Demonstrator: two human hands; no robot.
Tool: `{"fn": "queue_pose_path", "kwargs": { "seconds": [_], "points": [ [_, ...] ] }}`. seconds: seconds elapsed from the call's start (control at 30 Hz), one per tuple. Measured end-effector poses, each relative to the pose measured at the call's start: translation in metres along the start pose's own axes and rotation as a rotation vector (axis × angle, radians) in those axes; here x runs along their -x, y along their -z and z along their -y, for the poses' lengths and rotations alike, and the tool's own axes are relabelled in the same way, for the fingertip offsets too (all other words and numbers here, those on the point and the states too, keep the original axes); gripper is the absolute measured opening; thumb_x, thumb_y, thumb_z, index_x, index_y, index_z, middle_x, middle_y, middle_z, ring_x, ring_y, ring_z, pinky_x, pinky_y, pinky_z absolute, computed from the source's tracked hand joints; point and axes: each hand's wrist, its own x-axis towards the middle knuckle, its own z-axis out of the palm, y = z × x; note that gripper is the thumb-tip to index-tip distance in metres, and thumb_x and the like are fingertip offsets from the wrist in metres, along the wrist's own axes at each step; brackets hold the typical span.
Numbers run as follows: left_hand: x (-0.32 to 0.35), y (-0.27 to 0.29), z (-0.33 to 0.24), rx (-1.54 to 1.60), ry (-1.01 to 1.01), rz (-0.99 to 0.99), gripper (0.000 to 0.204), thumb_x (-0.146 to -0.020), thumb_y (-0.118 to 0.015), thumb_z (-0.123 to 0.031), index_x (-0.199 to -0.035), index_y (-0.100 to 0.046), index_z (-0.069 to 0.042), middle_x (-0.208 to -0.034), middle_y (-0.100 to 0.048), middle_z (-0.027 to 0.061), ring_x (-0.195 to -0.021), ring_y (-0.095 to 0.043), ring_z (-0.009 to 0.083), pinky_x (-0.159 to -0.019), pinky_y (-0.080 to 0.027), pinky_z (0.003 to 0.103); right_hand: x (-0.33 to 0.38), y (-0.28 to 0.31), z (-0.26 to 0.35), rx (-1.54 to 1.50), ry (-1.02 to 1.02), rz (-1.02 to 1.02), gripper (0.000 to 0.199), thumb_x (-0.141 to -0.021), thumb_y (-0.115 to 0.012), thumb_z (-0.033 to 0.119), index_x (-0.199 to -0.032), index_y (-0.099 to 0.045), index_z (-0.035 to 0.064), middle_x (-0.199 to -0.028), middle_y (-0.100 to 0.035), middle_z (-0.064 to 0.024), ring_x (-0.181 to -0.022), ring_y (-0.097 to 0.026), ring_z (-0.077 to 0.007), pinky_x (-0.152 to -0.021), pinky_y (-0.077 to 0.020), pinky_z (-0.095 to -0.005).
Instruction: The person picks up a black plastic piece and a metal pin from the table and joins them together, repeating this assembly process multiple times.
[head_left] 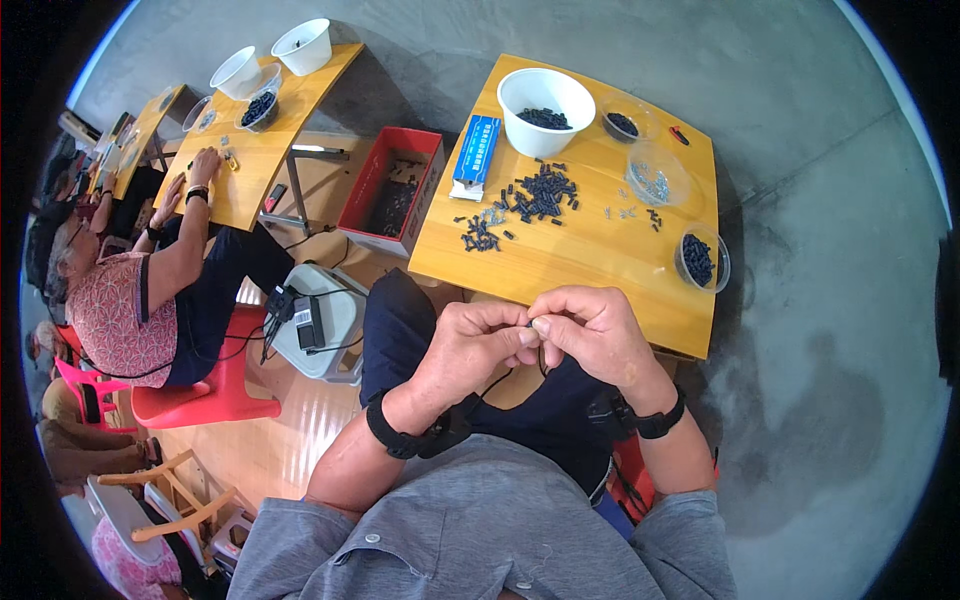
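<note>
My left hand (pixel 472 345) and my right hand (pixel 590 330) meet over my lap, just in front of the small wooden table (pixel 590 265). Their fingertips pinch one tiny dark part (pixel 531 324) between them. Both wrists carry black bands. On the table lies a loose heap of small black pieces (pixel 535 195) with several small metal pieces beside it. Behind the heap stands a white bowl (pixel 545 95) holding more black pieces.
Clear cups (pixel 700 260) of parts, a shallow clear dish (pixel 655 175) and a blue box (pixel 476 155) share the table. A red crate (pixel 392 190) sits on the floor to its left. Another person (pixel 140 290) works at a second table (pixel 265 150) on a red stool.
</note>
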Motion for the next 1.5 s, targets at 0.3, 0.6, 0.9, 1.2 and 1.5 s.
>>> {"fn": "queue_pose_path", "kwargs": {
  "seconds": [0.3,0.6,0.9,1.2,1.5],
  "points": [
    [0.002,-0.002,-0.001,0.084,0.022,0.003,0.011,-0.088,-0.061,-0.008,-0.089,-0.065,0.002,-0.076,-0.067,0.0072,-0.066,-0.062,0.0107,-0.062,-0.050,0.022,0.002,0.003,-0.009,-0.205,-0.040,-0.026,0.018,-0.093,-0.056,0.013,-0.094,-0.062,-0.0037,-0.070,-0.062,-0.0031,-0.051,-0.055,-0.0058,-0.047,-0.0459,-0.0194],
    [0.004,-0.003,-0.004,0.095,0.057,0.006,0.010,-0.088,-0.061,-0.008,-0.089,-0.065,0.001,-0.076,-0.067,0.0067,-0.066,-0.064,0.0108,-0.059,-0.049,0.021,0.004,0.000,-0.006,-0.235,-0.026,-0.037,0.016,-0.091,-0.059,0.012,-0.091,-0.063,-0.0030,-0.073,-0.063,-0.0032,-0.052,-0.055,-0.0050,-0.047,-0.0450,-0.0183],
    [0.005,-0.005,-0.003,0.086,0.049,0.012,0.012,-0.088,-0.060,-0.008,-0.090,-0.068,0.002,-0.074,-0.066,0.0030,-0.065,-0.060,0.0061,-0.057,-0.045,0.017,0.005,0.002,-0.004,-0.159,-0.026,-0.008,0.011,-0.089,-0.059,0.008,-0.089,-0.063,-0.0019,-0.074,-0.064,-0.0032,-0.053,-0.055,-0.0047,-0.048,-0.0445,-0.0181],
    [-0.001,-0.007,0.002,0.021,-0.278,-0.004,0.010,-0.081,-0.064,0.002,-0.090,-0.067,0.002,-0.112,-0.058,0.0128,-0.107,-0.052,0.0169,-0.090,-0.042,0.029,0.010,0.003,-0.016,-0.382,-0.181,0.047,0.051,-0.093,-0.051,0.045,-0.083,-0.058,-0.0041,-0.063,-0.057,-0.0087,-0.041,-0.053,-0.0130,-0.035,-0.0457,-0.0245],
    [-0.001,-0.006,0.001,0.117,-0.208,0.059,0.012,-0.081,-0.063,0.006,-0.090,-0.068,0.002,-0.117,-0.058,0.0126,-0.110,-0.052,0.0183,-0.093,-0.042,0.029,0.008,-0.003,-0.021,-0.643,-0.289,0.290,0.063,-0.092,-0.040,0.058,-0.071,-0.053,-0.0002,-0.055,-0.051,-0.0052,-0.034,-0.047,-0.0098,-0.031,-0.0406,-0.0209]
  ]
}}
